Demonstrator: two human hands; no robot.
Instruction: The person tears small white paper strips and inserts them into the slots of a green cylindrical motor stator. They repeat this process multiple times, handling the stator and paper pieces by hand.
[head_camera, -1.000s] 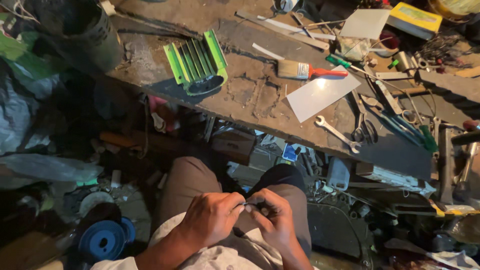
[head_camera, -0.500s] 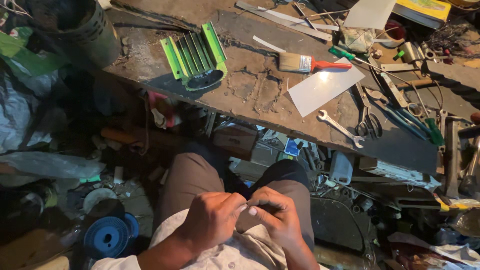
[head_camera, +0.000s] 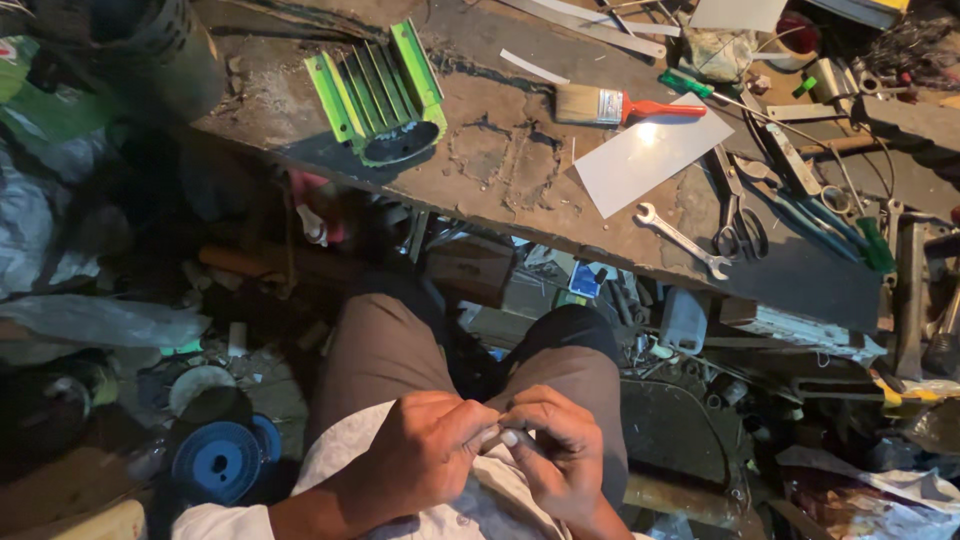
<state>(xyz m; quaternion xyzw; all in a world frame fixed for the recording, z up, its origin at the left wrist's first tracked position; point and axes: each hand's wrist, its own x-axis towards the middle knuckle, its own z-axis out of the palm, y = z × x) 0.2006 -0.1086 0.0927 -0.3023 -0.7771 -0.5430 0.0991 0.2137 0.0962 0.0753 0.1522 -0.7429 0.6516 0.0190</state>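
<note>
Head view: left hand (head_camera: 425, 455) and right hand (head_camera: 560, 450) meet over the lap, fingers pinched narrow on a small grey piece (head_camera: 503, 437) held between them; its kind cannot be told. Workbench (head_camera: 500, 170) above carries green finned housing (head_camera: 380, 92), paintbrush (head_camera: 615, 105), white sheet (head_camera: 650, 153), spanner (head_camera: 682, 240).

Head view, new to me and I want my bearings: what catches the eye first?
The bright green finned metal housing at the near edge of the worn brown workbench, left of a red-handled paintbrush. Low in the middle, the left hand and right hand pinch a small grey piece over the lap.
</note>
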